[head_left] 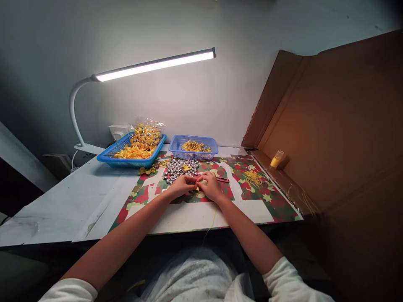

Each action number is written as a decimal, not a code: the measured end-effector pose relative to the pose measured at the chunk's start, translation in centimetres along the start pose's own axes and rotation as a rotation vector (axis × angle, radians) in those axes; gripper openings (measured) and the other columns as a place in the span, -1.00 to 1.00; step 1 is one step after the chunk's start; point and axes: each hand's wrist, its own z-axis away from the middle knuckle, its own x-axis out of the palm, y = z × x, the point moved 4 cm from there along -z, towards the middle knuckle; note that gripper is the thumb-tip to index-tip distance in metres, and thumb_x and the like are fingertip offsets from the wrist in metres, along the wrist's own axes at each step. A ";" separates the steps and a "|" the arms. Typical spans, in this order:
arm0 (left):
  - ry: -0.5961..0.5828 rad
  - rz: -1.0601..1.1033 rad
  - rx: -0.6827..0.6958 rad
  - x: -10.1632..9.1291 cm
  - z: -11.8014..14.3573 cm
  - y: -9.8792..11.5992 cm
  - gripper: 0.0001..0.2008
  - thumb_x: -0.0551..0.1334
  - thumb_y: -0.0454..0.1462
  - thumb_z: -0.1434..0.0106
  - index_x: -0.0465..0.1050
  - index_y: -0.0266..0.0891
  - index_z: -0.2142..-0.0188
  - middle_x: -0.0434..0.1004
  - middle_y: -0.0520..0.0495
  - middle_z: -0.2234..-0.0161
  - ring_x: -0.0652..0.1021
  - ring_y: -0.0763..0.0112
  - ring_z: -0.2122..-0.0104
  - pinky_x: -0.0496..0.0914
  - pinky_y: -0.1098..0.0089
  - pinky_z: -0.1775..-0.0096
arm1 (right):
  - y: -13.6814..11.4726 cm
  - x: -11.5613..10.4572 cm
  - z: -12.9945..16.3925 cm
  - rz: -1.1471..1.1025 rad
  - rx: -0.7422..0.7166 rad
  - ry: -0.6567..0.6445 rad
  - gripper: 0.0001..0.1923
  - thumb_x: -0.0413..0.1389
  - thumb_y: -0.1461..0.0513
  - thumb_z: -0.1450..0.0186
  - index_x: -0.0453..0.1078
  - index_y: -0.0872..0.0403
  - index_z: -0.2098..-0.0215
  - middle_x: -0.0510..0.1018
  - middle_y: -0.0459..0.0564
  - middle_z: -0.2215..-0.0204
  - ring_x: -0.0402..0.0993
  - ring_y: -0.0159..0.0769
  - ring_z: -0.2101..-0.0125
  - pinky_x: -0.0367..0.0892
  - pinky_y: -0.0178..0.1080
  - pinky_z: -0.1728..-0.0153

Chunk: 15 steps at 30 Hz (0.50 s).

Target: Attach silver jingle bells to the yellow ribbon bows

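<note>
My left hand (183,185) and my right hand (209,185) meet over the patterned mat, fingertips pinched together. Between them shows a small yellow piece (197,188), mostly hidden by the fingers; its exact kind is unclear. A thin yellow thread (214,218) hangs below my right hand and over the table's front edge. Just beyond my left hand lies a pile of shiny silver beads or bells (180,167), with a yellow flower-like piece (187,167) on top. Beside my right hand rests a red-handled tool (223,180), partly covered.
A blue tray (130,164) heaped with yellow pieces stands back left, near a blue basket (193,154) holding more. Yellow threads (252,178) lie at right, by a yellow-filled bottle (277,159) and a cardboard wall (340,117). A lit lamp (154,66) hangs above.
</note>
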 end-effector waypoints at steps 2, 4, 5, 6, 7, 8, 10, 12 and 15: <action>-0.001 0.027 -0.010 0.0 -0.1 -0.2 -0.63 0.37 -0.34 0.11 0.60 -0.28 0.22 0.59 -0.05 0.48 0.40 0.53 0.64 0.21 0.57 0.67 | -0.6 -0.5 -0.1 -0.142 -0.048 0.073 -0.91 0.13 0.27 -0.18 0.43 0.03 0.48 0.51 -0.03 0.36 0.37 -0.21 0.20 0.25 -0.12 0.11; 0.003 0.050 -0.015 -0.1 -0.1 -0.3 -0.61 0.39 -0.36 0.13 0.60 -0.29 0.22 0.58 -0.06 0.50 0.38 0.55 0.65 0.19 0.58 0.68 | -1.1 -2.0 -0.5 -0.342 -0.052 0.180 -0.88 0.05 0.19 -0.26 0.37 0.04 0.40 0.55 -0.01 0.36 0.44 -0.25 0.23 0.31 -0.15 0.14; 0.004 0.058 -0.018 -0.2 -0.1 -0.3 -0.61 0.40 -0.37 0.13 0.60 -0.29 0.22 0.57 -0.04 0.52 0.36 0.56 0.67 0.19 0.58 0.69 | -1.3 -3.2 -0.8 -0.439 -0.042 0.239 -0.84 0.02 0.14 -0.29 0.33 0.04 0.37 0.56 -0.01 0.38 0.47 -0.27 0.27 0.34 -0.17 0.18; 0.002 0.063 -0.021 -0.2 -0.1 -0.4 -0.62 0.40 -0.37 0.14 0.61 -0.28 0.23 0.56 -0.02 0.55 0.35 0.57 0.68 0.18 0.58 0.69 | -1.6 -4.7 -1.2 -0.508 -0.042 0.304 -0.83 0.03 0.11 -0.28 0.30 0.04 0.36 0.56 -0.03 0.42 0.49 -0.28 0.31 0.36 -0.17 0.19; -0.003 0.063 -0.024 -0.3 -0.2 -0.5 -0.62 0.40 -0.37 0.14 0.61 -0.28 0.23 0.54 0.00 0.58 0.33 0.58 0.69 0.18 0.58 0.69 | -2.1 -6.7 -1.7 -0.557 -0.069 0.379 -0.82 0.04 0.09 -0.27 0.28 0.03 0.35 0.56 -0.05 0.46 0.50 -0.30 0.35 0.37 -0.17 0.20; -0.013 0.059 -0.025 -0.4 -0.3 -0.6 -0.62 0.40 -0.37 0.13 0.61 -0.27 0.23 0.53 0.01 0.59 0.32 0.59 0.70 0.17 0.57 0.69 | -2.7 -9.0 -2.2 -0.599 -0.120 0.466 -0.81 0.06 0.09 -0.27 0.26 0.03 0.37 0.54 -0.09 0.49 0.50 -0.33 0.39 0.38 -0.18 0.22; -0.041 0.028 -0.021 -0.5 -0.5 -0.9 -0.62 0.40 -0.36 0.12 0.61 -0.26 0.22 0.53 0.02 0.58 0.33 0.59 0.70 0.17 0.57 0.69 | -4.1 -14.0 -3.2 -0.629 -0.251 0.584 -0.83 0.12 0.12 -0.23 0.26 0.03 0.37 0.50 -0.16 0.51 0.48 -0.41 0.44 0.39 -0.22 0.24; -0.055 -0.025 -0.012 -0.6 -0.6 -1.0 -0.63 0.38 -0.36 0.11 0.61 -0.24 0.22 0.56 0.00 0.53 0.35 0.57 0.69 0.19 0.55 0.68 | -5.8 -18.7 -4.0 -0.583 -0.381 0.631 -0.83 0.12 0.12 -0.24 0.27 0.02 0.38 0.45 -0.19 0.54 0.45 -0.45 0.48 0.39 -0.25 0.30; -0.063 -0.113 -0.024 -0.6 -0.6 -0.8 -0.61 0.35 -0.34 0.08 0.59 -0.24 0.18 0.54 0.00 0.55 0.36 0.54 0.69 0.18 0.53 0.67 | -7.9 -23.4 -4.4 -0.477 -0.490 0.634 -0.88 0.08 0.15 -0.29 0.30 0.02 0.37 0.42 -0.19 0.54 0.43 -0.48 0.49 0.38 -0.27 0.34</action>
